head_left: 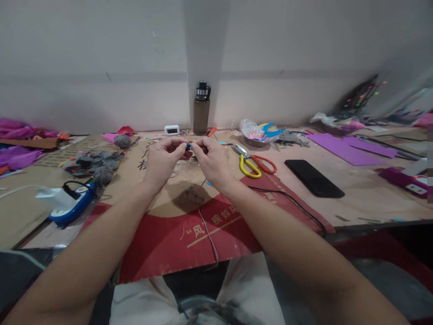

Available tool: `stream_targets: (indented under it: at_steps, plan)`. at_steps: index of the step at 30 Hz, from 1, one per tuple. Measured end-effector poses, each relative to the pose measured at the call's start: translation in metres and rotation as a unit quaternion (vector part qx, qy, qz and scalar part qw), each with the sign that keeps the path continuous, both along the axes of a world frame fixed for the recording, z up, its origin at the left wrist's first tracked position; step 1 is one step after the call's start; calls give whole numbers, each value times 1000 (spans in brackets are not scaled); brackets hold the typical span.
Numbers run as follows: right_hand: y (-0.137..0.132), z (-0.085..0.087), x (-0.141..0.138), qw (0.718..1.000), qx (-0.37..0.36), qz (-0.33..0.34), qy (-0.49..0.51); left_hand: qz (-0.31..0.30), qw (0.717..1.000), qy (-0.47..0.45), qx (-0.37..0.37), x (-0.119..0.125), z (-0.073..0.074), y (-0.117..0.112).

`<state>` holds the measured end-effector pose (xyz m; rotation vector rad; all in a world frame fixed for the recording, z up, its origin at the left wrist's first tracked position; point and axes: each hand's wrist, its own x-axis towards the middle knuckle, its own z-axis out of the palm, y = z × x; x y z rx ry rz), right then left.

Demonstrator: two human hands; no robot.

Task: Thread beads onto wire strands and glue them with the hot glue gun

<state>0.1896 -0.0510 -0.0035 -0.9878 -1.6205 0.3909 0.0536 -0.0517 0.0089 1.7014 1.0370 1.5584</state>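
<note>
Small blue piece (188, 146), up at the fingertips, just over the brown part of a big flat cardboard (145, 243). Pinched in the left hand (165, 155), between thumb and finger. Right hand (211, 158) curled in close, with thumb and finger tips right at the same piece; too tiny to tell if gripping it as well. Under the hands, on the cardboard, a little grey clump (192, 196), with a thin grey string (208, 228) running down to the red near edge.

To the right, on the bench (365, 205), scissors (248, 156) with one yellow handle and one red handle, blades a bit apart. Past those, a black phone (314, 178) lying flat, and a black cord (294, 195) curving across the red part of the cardboard. Farther back, a bowl (259, 141) full of bright bits, next to flat purple sheets (341, 146).

By the wall, a tall brown bottle (201, 115) standing up, with a small white box (171, 130) to its left. On the left side, a blue and white power strip (72, 205) with plugs in it, and behind it a messy grey heap (89, 163).
</note>
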Motion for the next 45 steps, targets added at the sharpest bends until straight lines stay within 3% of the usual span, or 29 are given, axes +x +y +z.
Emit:
stream_targets:
  at_steps: [37,45]
  plan:
    - [-2,0,-1,1000,-7,17,-13,-51,997,-18,-55,0,-2,3]
    - [1,0,2,1000,-16,1,1,-147,979,-48,-134,-6,3,3]
